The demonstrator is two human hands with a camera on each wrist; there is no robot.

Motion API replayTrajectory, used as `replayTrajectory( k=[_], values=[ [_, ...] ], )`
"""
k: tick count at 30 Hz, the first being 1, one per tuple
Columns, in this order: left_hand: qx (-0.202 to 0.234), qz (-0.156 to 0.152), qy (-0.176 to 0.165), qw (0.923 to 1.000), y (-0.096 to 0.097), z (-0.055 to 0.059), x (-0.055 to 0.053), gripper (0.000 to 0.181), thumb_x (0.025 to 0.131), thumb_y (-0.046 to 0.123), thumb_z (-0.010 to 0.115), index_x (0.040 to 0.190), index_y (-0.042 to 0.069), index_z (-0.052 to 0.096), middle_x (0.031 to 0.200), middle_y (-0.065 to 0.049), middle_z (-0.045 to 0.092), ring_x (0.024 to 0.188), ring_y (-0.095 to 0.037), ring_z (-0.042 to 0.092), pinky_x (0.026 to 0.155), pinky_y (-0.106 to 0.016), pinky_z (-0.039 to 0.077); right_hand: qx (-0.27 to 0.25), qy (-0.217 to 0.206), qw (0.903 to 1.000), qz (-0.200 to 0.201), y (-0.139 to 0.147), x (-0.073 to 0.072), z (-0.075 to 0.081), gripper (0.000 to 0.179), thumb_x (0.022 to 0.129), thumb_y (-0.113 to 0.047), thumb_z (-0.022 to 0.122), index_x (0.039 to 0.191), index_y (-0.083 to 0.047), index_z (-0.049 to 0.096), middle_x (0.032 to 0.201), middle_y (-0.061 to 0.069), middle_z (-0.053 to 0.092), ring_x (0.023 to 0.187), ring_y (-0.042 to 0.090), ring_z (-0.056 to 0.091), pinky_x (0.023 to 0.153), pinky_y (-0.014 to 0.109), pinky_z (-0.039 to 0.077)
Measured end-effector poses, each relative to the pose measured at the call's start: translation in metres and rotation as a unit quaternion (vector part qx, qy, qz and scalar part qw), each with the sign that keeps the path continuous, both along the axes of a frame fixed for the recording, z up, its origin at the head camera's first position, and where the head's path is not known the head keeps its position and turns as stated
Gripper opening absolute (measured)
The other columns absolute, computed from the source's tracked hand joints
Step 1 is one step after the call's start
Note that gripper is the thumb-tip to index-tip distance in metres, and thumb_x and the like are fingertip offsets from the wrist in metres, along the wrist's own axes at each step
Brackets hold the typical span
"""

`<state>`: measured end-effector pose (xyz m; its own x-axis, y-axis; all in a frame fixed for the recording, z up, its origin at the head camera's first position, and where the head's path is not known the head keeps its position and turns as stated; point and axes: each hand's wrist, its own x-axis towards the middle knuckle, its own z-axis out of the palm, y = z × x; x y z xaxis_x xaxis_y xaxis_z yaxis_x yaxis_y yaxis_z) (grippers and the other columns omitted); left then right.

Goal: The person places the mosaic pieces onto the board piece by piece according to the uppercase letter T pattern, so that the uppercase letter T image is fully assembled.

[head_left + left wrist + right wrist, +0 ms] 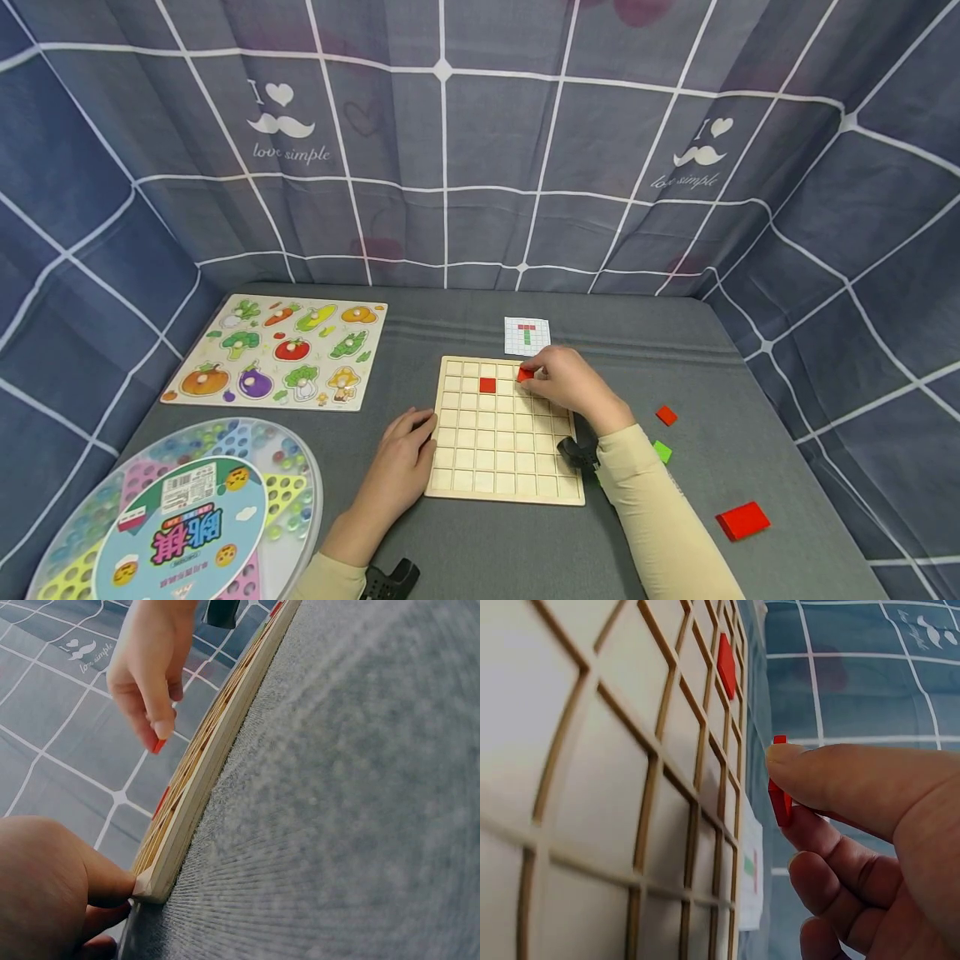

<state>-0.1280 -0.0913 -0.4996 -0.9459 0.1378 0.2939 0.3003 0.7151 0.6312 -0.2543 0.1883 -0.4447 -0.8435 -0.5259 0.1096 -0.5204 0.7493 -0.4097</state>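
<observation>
My right hand (pixel 567 382) pinches a red square tile (pixel 781 796) between thumb and fingers, just above the far side of a wooden grid board (pixel 506 450). In the right wrist view, the tile is held on edge. Another red tile (pixel 487 385) lies in a cell of the board, to the left of the pinched one. The left hand (pixel 405 454) rests against the board's left edge with relaxed fingers. In the left wrist view, its thumb (pixel 112 879) touches the board's near corner.
Beyond the board lies a pattern card (pixel 527 336) with a red and green T. To the right are a red tile (pixel 666 415), a green tile (pixel 662 452) and a red block (pixel 743 521). A vegetable puzzle (pixel 273 354) and a round board-game box (pixel 187 517) occupy the left.
</observation>
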Motion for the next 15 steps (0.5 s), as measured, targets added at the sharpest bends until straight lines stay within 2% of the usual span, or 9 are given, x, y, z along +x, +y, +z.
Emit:
replayTrajectory(
  k=[6,15],
  values=[
    [0.002,-0.003,0.002,1.0,0.0,0.0,0.0,0.035,0.093,0.003,0.066,0.127,-0.005,0.065,0.132,-0.016,0.059,0.134,-0.039,0.043,0.108,-0.054,0.036,-0.001,-0.005,0.9998,0.019,-0.014,0.0,-0.004,0.007,0.087,-0.015,0.075,0.093,-0.016,0.078,0.079,-0.012,0.065,0.069,0.01,0.052,0.064,0.028,0.046],
    [0.0,0.001,-0.001,1.0,0.0,0.001,0.0,0.035,0.093,0.003,0.066,0.127,-0.005,0.065,0.132,-0.016,0.059,0.134,-0.039,0.042,0.108,-0.054,0.036,-0.001,-0.026,0.9993,0.028,-0.024,0.0,-0.009,0.009,0.086,-0.013,0.075,0.094,-0.015,0.077,0.08,-0.012,0.066,0.067,0.007,0.053,0.064,0.026,0.047]
  ],
)
